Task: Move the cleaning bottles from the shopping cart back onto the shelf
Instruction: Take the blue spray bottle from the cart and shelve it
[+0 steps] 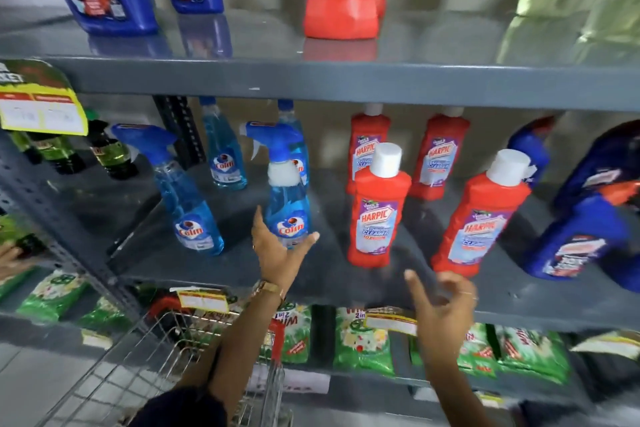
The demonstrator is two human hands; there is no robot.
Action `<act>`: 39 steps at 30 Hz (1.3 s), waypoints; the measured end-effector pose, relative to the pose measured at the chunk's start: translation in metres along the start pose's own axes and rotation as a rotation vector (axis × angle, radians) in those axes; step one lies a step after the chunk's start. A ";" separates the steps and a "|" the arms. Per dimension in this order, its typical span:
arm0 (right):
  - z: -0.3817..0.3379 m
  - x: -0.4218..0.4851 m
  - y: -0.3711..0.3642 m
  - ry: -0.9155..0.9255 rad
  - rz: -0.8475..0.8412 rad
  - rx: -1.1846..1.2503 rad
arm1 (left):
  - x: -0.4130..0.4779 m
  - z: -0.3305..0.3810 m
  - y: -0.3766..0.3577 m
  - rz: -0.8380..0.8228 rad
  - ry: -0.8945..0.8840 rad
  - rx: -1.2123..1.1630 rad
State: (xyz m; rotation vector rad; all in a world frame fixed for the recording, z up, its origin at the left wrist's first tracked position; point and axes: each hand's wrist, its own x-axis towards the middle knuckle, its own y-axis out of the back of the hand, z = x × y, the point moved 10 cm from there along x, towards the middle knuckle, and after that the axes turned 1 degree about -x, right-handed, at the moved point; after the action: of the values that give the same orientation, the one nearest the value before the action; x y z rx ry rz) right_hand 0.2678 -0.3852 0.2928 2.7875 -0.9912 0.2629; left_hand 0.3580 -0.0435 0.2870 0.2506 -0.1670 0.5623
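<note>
My left hand reaches onto the middle shelf, thumb and fingers spread loosely around the base of a blue Colin spray bottle that stands upright there. My right hand hovers at the shelf's front edge, fingers apart and holding nothing, just below a tilted red Harpic bottle. Another red Harpic bottle stands between the two hands. A second Colin spray bottle leans to the left. The wire shopping cart is below my left arm; its inside is mostly hidden.
More Colin and Harpic bottles stand at the back of the shelf. Large dark blue bottles crowd the right end. The upper shelf overhangs with blue and red bottles. Green packets fill the lower shelf. Another person's hand shows at the left edge.
</note>
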 end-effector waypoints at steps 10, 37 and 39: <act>0.048 0.094 0.000 -0.071 -0.013 -0.236 | -0.009 -0.009 -0.010 0.152 -0.004 0.084; 0.061 0.142 0.133 0.014 0.276 -0.224 | -0.100 0.049 -0.103 0.000 -0.144 0.008; 0.069 0.164 0.133 0.010 0.187 -0.256 | -0.100 0.048 -0.121 0.031 -0.087 0.017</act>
State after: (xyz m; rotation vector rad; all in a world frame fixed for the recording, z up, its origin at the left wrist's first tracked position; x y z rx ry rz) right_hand 0.3156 -0.6010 0.2757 2.4667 -1.1926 0.1603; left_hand 0.3361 -0.2064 0.2872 0.2897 -0.2507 0.5839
